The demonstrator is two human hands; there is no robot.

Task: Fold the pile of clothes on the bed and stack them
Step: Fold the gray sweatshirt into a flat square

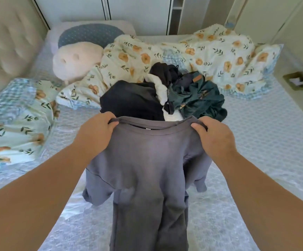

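A grey t-shirt (147,160) hangs in the air above the bed (255,151), held up by its shoulders. My left hand (96,133) pinches the left side of its collar and my right hand (214,136) pinches the right side. The shirt's body and sleeves droop down toward me. Just behind it lies the pile of clothes: a black garment (132,100), a white piece (160,87), another black item (165,71) and a dark green garment (199,98).
A flowered duvet (183,53) is bunched across the far side and left of the bed. A cream plush toy (76,60) and a blue pillow (89,33) lie near the padded headboard (7,48). A small green box (298,81) sits on the right.
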